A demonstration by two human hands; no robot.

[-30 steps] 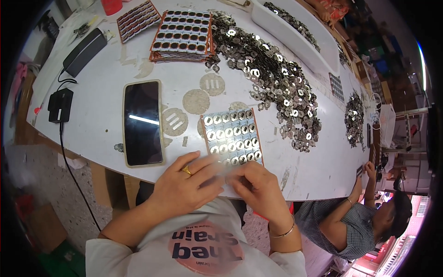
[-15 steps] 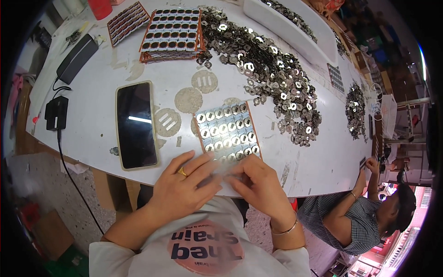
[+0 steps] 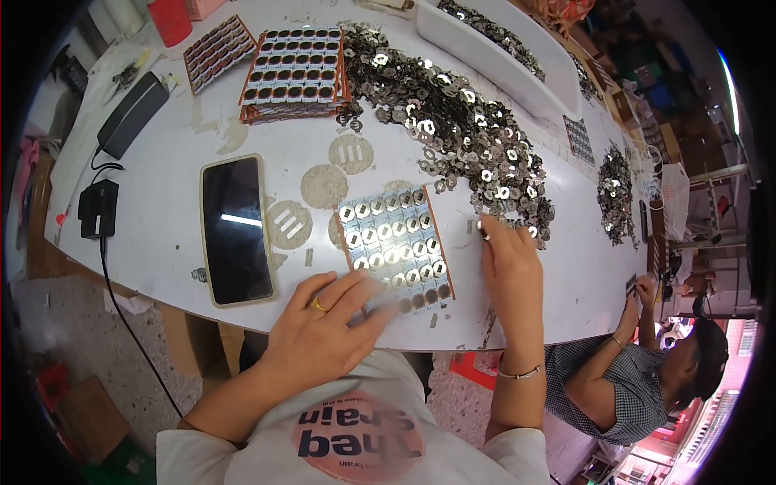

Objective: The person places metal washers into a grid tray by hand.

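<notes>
A flat orange-edged panel (image 3: 396, 250) lies before me with rows of silver notched metal discs on it; its nearest row shows darker round spots. My left hand (image 3: 327, 327), a gold ring on one finger, is at the panel's near-left corner. Its fingertips are smeared by motion, so whether they hold anything is unclear. My right hand (image 3: 513, 271) has its fingers bent at the near edge of a large heap of loose metal discs (image 3: 477, 137). At its fingertips is a small metal disc (image 3: 484, 232), apparently pinched.
A phone (image 3: 237, 230) lies left of the panel. Behind stand stacked panels (image 3: 295, 69), another leaning panel (image 3: 218, 52) and a white tub (image 3: 493, 61) of discs. A black adapter (image 3: 99, 208) with a cord sits far left. A co-worker (image 3: 614, 380) works at right.
My right hand has moved from the panel's near edge rightward and away from me to the heap, uncovering the panel's nearest row. My left hand stays by the panel's corner.
</notes>
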